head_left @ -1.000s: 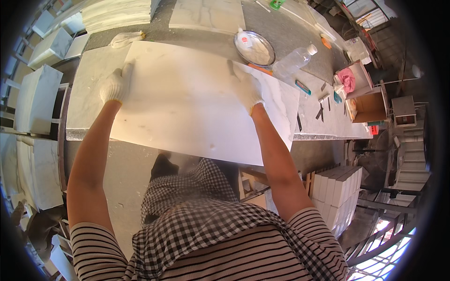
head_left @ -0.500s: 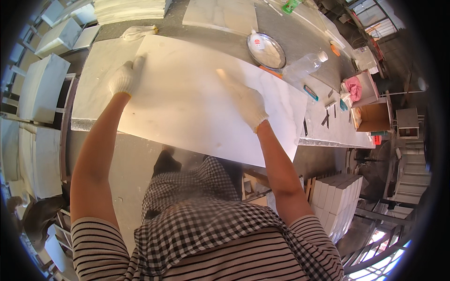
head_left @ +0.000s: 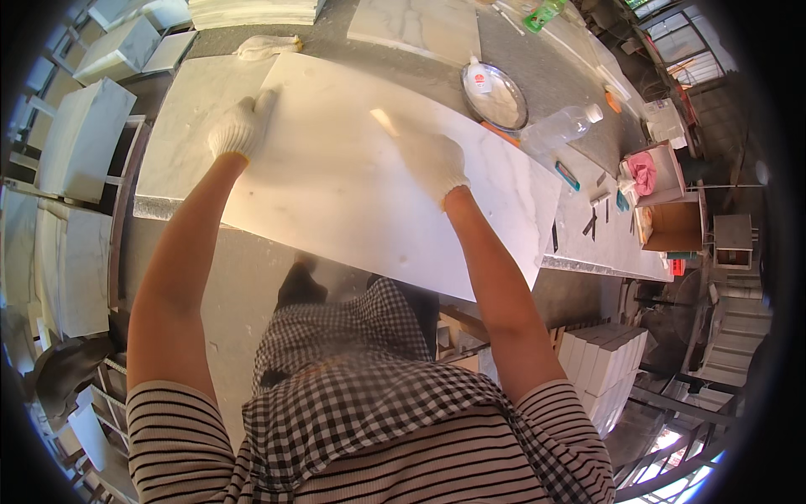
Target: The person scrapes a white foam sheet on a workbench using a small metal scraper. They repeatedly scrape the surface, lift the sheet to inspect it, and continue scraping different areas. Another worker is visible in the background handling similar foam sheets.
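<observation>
A large white marble slab (head_left: 336, 202) with faint grey veins lies across the worktable, partly over another pale slab (head_left: 172, 160). My left hand (head_left: 233, 130), in a white knitted glove, rests at the upper slab's left edge, fingers stretched along it and a little blurred. My right hand (head_left: 432, 160), gloved the same way and smeared by motion, is over the slab's middle. From its fingers sticks out a small, flat, pale yellowish piece (head_left: 384, 122), its tip on or just above the slab; its exact kind cannot be made out.
Beyond the slab sit an empty-handed glove (head_left: 267, 48), a metal bowl (head_left: 512, 105) with a white squeeze bottle (head_left: 478, 77), and a clear plastic bottle (head_left: 567, 126). A utility knife (head_left: 567, 175) and dark tools lie at right, near cardboard boxes (head_left: 676, 223). Stacked slabs (head_left: 84, 143) stand left.
My right hand has moved left over the slab with the pale piece. My left hand stays at the slab's edge. The whole view has shifted slightly, moving the table's things rightward in it.
</observation>
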Demonstrator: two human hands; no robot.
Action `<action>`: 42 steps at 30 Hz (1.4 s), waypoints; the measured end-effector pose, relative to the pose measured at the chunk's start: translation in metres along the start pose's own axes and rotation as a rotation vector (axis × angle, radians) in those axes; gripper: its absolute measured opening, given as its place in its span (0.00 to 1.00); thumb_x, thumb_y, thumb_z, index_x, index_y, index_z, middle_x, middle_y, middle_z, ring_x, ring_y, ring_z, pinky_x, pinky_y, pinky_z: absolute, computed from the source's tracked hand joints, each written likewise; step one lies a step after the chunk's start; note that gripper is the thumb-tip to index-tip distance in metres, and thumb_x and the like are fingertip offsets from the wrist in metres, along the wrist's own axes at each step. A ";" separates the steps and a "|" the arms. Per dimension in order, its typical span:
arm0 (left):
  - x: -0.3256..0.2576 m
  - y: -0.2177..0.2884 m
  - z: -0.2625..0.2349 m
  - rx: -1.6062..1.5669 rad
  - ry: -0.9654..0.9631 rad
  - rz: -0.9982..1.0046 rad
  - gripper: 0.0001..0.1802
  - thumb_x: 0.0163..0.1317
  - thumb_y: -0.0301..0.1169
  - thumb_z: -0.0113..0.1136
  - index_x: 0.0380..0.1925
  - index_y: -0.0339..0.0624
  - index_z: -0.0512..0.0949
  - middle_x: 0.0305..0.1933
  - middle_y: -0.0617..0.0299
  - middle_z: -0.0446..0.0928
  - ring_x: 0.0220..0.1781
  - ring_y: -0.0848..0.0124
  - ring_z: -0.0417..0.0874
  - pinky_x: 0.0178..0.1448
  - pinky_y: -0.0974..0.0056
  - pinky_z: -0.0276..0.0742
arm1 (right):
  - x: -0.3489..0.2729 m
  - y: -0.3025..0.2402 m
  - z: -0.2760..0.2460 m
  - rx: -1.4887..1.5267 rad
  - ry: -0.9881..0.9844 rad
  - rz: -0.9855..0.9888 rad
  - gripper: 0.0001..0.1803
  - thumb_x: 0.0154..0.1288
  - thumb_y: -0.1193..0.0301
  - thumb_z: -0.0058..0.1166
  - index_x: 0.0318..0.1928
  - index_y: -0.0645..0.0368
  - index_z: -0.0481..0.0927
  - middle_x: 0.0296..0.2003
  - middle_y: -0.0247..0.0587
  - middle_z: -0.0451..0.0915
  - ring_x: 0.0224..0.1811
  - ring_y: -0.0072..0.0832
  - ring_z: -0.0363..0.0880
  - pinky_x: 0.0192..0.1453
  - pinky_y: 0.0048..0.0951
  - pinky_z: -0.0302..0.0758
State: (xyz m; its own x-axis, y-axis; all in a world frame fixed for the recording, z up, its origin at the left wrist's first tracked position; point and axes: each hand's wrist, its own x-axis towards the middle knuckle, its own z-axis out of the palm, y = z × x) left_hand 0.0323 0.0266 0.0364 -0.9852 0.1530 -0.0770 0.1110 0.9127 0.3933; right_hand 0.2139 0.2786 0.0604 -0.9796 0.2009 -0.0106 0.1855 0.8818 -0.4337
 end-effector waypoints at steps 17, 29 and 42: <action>0.002 0.001 0.000 0.001 -0.008 -0.004 0.41 0.68 0.67 0.37 0.49 0.40 0.82 0.50 0.41 0.82 0.56 0.47 0.82 0.60 0.51 0.74 | -0.015 0.002 -0.006 0.086 -0.118 0.086 0.30 0.72 0.39 0.37 0.57 0.41 0.81 0.47 0.43 0.85 0.49 0.44 0.82 0.53 0.39 0.75; 0.002 0.001 0.000 -0.035 -0.029 0.004 0.42 0.67 0.67 0.33 0.56 0.44 0.80 0.55 0.46 0.81 0.59 0.50 0.81 0.63 0.51 0.72 | -0.040 -0.020 -0.017 -0.024 -0.138 -0.086 0.22 0.77 0.57 0.40 0.67 0.37 0.73 0.60 0.41 0.79 0.54 0.38 0.81 0.57 0.37 0.76; -0.006 -0.003 0.003 -0.076 0.058 0.194 0.41 0.68 0.66 0.35 0.53 0.40 0.80 0.51 0.45 0.82 0.55 0.50 0.82 0.61 0.51 0.72 | -0.056 -0.066 0.024 -0.051 -0.179 -0.350 0.22 0.72 0.59 0.45 0.65 0.42 0.74 0.43 0.40 0.83 0.33 0.42 0.83 0.37 0.40 0.79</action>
State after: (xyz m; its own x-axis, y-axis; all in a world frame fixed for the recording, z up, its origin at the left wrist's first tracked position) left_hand 0.0385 0.0238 0.0333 -0.9526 0.2986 0.0589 0.2910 0.8369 0.4637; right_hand 0.2549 0.1982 0.0678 -0.9816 -0.1888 -0.0290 -0.1624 0.9047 -0.3938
